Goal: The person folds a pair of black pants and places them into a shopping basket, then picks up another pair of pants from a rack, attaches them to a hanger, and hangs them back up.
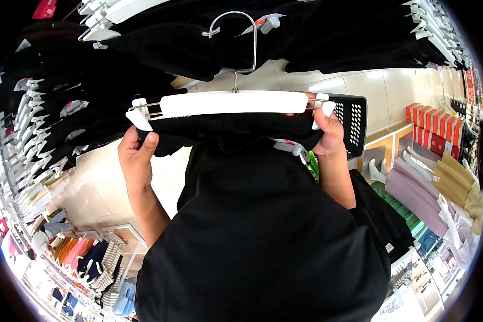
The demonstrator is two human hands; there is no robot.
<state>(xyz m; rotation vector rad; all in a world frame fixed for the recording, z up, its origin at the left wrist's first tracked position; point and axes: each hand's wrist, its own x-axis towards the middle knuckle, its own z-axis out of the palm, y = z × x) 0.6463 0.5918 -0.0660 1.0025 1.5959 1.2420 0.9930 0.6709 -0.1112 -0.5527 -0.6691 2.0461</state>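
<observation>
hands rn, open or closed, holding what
Left hand: closed, pinching the black garment near its corner.
Right hand: closed, holding the end clip of the white hanger.

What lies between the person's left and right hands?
A white hanger bar, with a black garment below it, lies between left hand and right hand in the head view.

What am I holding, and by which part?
A black garment clipped to a white hanger: left hand at its top left corner, right hand at the hanger's right clip.
</observation>
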